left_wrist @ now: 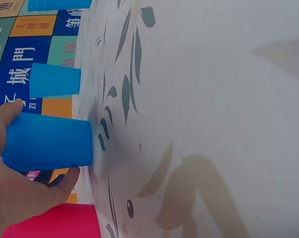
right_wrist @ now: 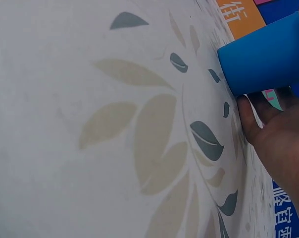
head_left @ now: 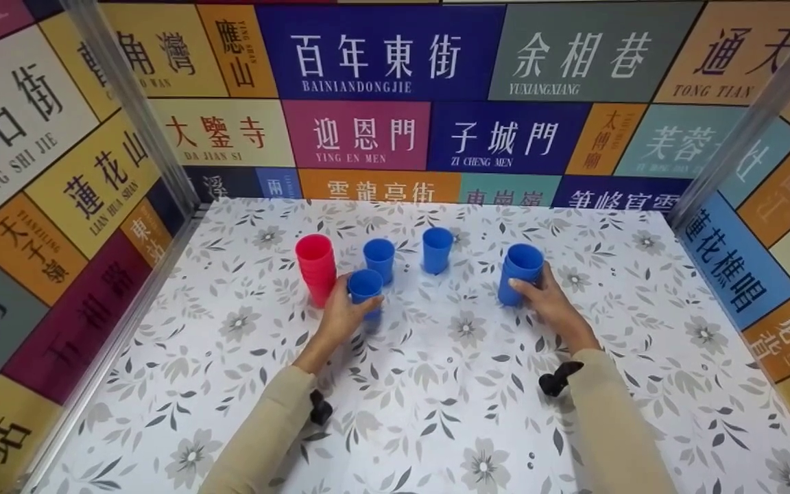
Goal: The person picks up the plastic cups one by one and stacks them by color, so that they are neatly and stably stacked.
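Observation:
My left hand (head_left: 341, 317) grips an upright blue cup (head_left: 366, 287), thumb on its near side. In the left wrist view the fingers wrap that cup (left_wrist: 48, 144), its base close to the tabletop. On the right, my right hand (head_left: 554, 302) holds a short stack of blue cups (head_left: 520, 278), one nested in another. The right wrist view shows the lower blue cup (right_wrist: 263, 57) with a fingertip at its base. A stack of red cups (head_left: 315, 271) stands just left of my left hand. Behind the held cup stands another blue cup (head_left: 378, 255).
A further single blue cup (head_left: 437, 250) stands upright at the back middle, between the two hands. A white cloth with grey flowers covers the table (head_left: 463, 384). Walls printed with street names (head_left: 374, 51) enclose the back and both sides.

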Motion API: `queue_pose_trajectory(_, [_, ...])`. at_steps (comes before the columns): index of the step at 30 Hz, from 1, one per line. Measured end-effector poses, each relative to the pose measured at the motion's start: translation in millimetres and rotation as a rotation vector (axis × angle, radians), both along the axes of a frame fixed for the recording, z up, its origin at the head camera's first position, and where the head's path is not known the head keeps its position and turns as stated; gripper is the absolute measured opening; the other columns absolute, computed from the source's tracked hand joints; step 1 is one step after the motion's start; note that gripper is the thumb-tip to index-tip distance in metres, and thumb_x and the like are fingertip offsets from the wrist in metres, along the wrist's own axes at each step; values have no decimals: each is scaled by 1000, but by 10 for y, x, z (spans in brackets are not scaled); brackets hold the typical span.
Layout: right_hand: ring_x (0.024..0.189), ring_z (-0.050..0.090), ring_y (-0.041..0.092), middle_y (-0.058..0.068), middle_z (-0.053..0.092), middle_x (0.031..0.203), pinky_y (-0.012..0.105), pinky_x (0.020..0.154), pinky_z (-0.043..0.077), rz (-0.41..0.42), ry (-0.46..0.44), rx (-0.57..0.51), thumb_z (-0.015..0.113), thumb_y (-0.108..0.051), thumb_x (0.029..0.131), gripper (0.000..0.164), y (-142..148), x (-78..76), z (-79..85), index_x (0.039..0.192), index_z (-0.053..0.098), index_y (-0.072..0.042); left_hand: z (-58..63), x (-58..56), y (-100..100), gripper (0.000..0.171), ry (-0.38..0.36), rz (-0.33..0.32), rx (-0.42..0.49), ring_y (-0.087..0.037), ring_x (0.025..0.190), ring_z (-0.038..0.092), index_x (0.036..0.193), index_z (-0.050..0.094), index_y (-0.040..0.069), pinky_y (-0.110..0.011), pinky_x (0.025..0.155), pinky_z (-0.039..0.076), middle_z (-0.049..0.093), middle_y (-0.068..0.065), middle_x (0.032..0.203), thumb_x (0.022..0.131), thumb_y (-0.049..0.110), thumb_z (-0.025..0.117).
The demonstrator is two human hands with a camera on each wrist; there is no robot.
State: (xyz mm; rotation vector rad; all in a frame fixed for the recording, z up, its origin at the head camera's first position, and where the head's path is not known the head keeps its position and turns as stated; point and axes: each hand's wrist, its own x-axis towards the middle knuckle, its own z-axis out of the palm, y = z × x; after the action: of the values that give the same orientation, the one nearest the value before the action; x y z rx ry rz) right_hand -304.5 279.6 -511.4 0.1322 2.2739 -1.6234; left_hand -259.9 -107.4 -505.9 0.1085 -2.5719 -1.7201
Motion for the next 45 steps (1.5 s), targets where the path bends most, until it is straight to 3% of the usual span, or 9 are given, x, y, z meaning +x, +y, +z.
queue_pose_trajectory(7, [156, 0, 43, 13, -8, 170, 76, 116, 14, 11, -8, -16, 61, -51, 96, 101, -79, 138, 243, 159, -15, -31, 80, -35, 129, 71, 49, -24, -46, -35, 136, 50, 143, 42, 0, -48, 118, 39, 53, -21, 143, 87, 21, 79])
queue_pose_trajectory(11, [156, -1, 43, 13, -9, 170, 75, 116, 13, 14, -13, -24, 61, -50, 96, 101, -101, 177, 291, 159, -16, -30, 185, -83, 232, 70, 62, -58, -49, -34, 135, 51, 142, 43, 1, -48, 117, 39, 54, -19, 142, 86, 23, 80])
queue_pose_trajectory(16, [155, -3, 44, 12, -13, 169, 75, 116, 12, 15, -34, -59, 62, -50, 96, 105, -84, 139, 238, 158, -21, -31, 371, -151, 356, 72, 51, -110, -52, -32, 134, 52, 143, 43, 4, -48, 116, 41, 53, -17, 143, 86, 28, 80])
queue_pose_trajectory(23, [156, -3, 41, 7, -13, 169, 76, 115, 13, -5, -19, -14, 64, -69, 84, 116, 21, -38, -51, 156, -22, -38, 568, -195, 487, 74, 60, -149, -100, -29, 135, 52, 143, 44, 7, -47, 114, 44, 53, -13, 145, 85, 35, 81])
queue_pose_trajectory(25, [156, -2, 42, 7, -12, 170, 76, 115, 13, -7, -16, -15, 64, -68, 85, 115, 21, -40, -54, 157, -21, -38, 606, -202, 517, 74, 69, -166, -102, -29, 135, 51, 144, 44, 8, -47, 113, 44, 53, -13, 146, 85, 35, 81])
queue_pose_trajectory(32, [156, 0, 42, 8, -10, 170, 76, 115, 15, -5, 0, -17, 64, -65, 87, 110, 8, -31, -81, 158, -17, -38, 701, -249, 628, 78, 58, -171, -67, -29, 135, 53, 145, 43, 13, -47, 110, 47, 54, -13, 146, 83, 37, 82])
queue_pose_trajectory(40, [156, 1, 42, 8, -8, 170, 76, 115, 16, -4, 10, -6, 62, -63, 89, 106, 7, -10, -77, 158, -15, -39, 778, -287, 786, 77, 117, -208, 9, -31, 128, 57, 146, 43, 14, -44, 103, 53, 55, -16, 143, 83, 33, 82])
queue_pose_trajectory(45, [156, -1, 41, 9, -9, 170, 75, 116, 16, 3, 38, -10, 62, -62, 90, 108, -1, -8, -85, 158, -18, -37, 820, -302, 903, 77, 145, -215, 10, -30, 130, 57, 147, 44, 16, -44, 102, 53, 56, -16, 143, 83, 33, 83])
